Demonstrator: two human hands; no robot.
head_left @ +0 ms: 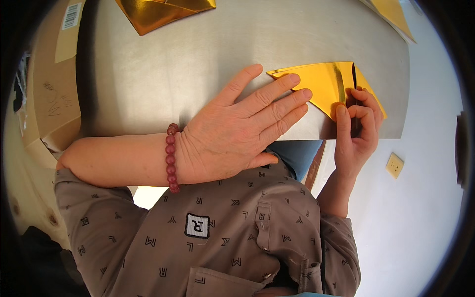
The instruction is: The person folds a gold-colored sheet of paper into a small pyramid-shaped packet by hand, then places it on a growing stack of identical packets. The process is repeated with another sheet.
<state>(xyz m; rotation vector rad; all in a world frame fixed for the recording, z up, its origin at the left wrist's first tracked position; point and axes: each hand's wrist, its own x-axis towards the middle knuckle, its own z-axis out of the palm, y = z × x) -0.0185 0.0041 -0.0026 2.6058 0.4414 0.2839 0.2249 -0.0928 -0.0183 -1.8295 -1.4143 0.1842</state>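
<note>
My left hand (237, 123) lies palm down, its fingers stretched and spread. Two of its fingertips rest on the left part of a folded sheet of shiny gold paper (319, 84). My right hand (358, 126) pinches the paper's lower right part between thumb and fingers, where a raised fold stands up with a dark gap beside it. The paper has a pointed left corner and a slanting right edge, and lies near the right end of the metal tabletop (163, 74). A red bead bracelet (171, 158) circles my left wrist.
Another folded gold piece (166, 15) lies at the table's far edge. More gold paper (393, 15) shows at the far right corner. A cardboard box (54, 94) stands along the left side. A wall socket (395, 165) is on the white wall at right.
</note>
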